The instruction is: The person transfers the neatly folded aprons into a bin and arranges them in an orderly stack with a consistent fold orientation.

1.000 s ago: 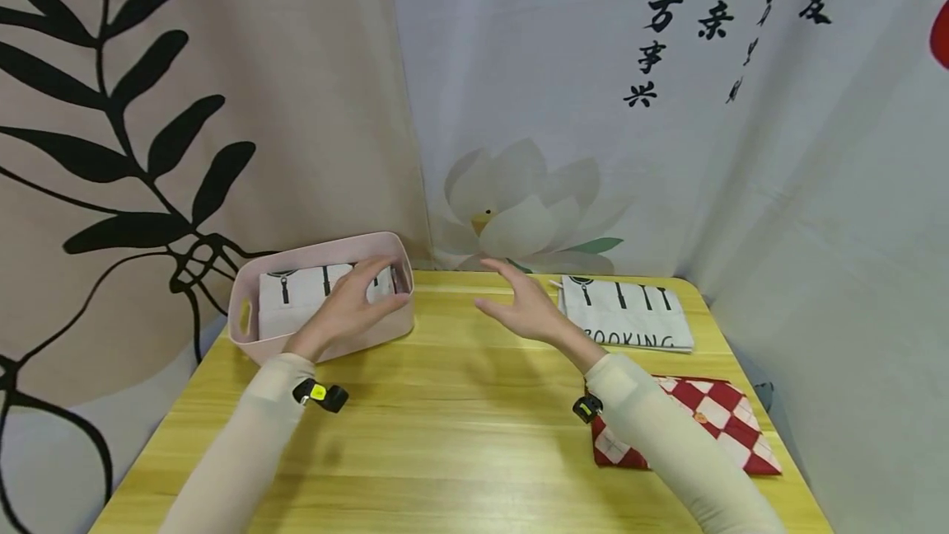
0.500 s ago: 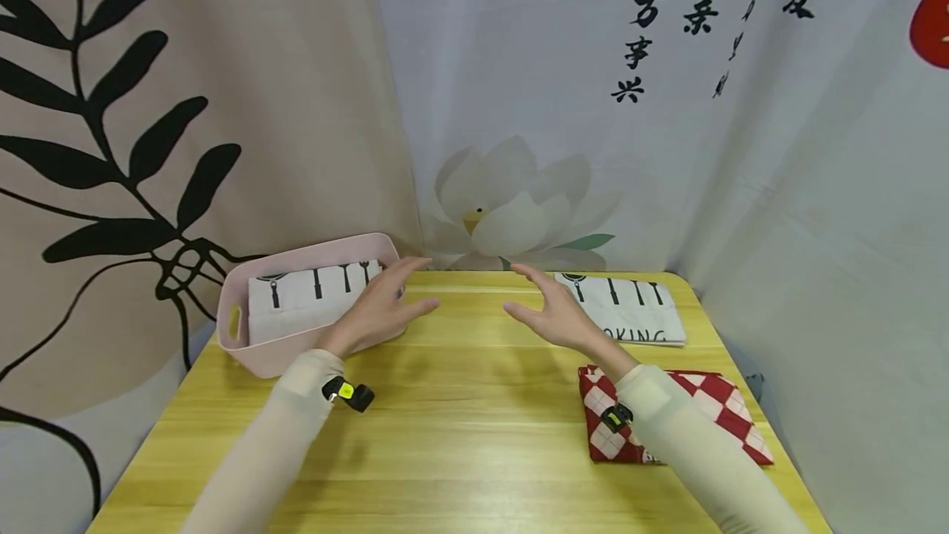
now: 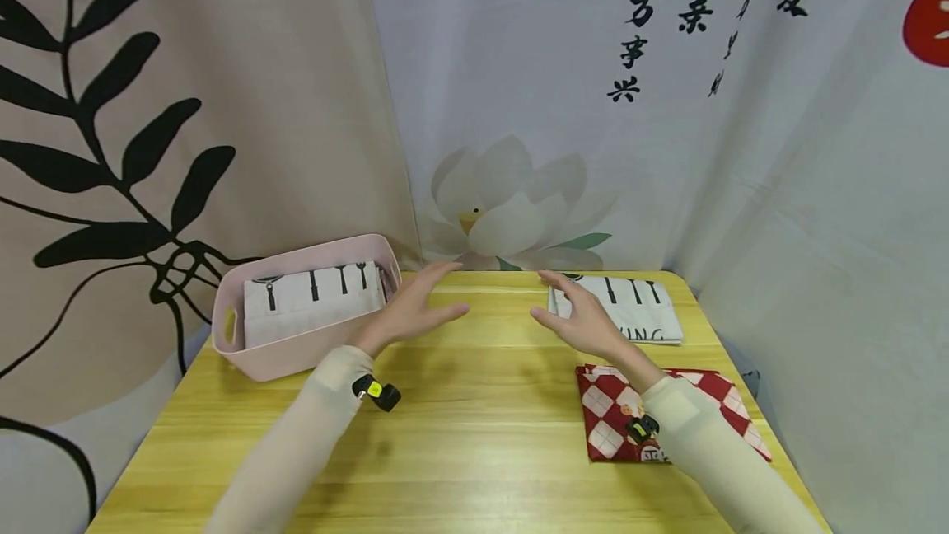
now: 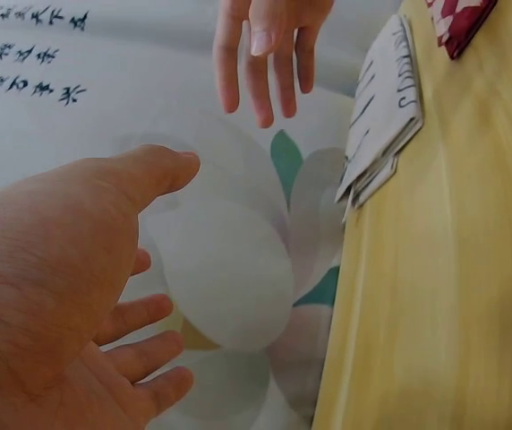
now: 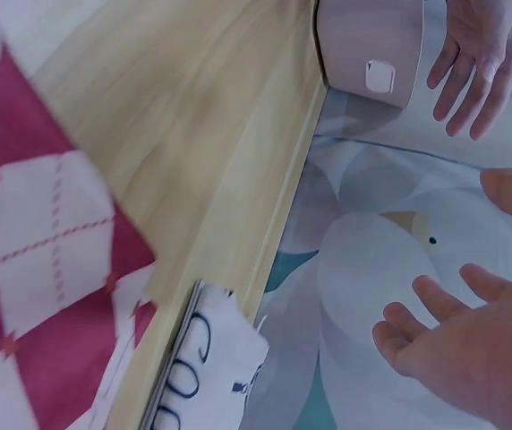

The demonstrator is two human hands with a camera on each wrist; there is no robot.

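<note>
Both hands hang in the air above the table, palms facing each other, with nothing between them. My left hand (image 3: 409, 309) has its fingers extended and thumb apart, just right of the pink basket (image 3: 282, 361). A folded white cloth (image 3: 319, 300) with dark utensil prints lies inside that basket. My right hand (image 3: 586, 321) is likewise spread, overlapping in view the left part of another folded white printed cloth (image 3: 652, 311). Nearer, a red-and-white checked cloth item (image 3: 608, 414) lies partly hidden under the right forearm. In the left wrist view the left hand (image 4: 86, 278) touches nothing.
The wooden table (image 3: 474, 435) has its back edge against a curtain (image 3: 504, 64) printed with a lotus and characters. A beige curtain (image 3: 282, 105) with dark leaves hangs behind the basket at the left.
Both hands have moved to the right, the left one away from over the basket and the right one toward the white cloth. The view has shifted slightly; the basket and cloths look unmoved on the table.
</note>
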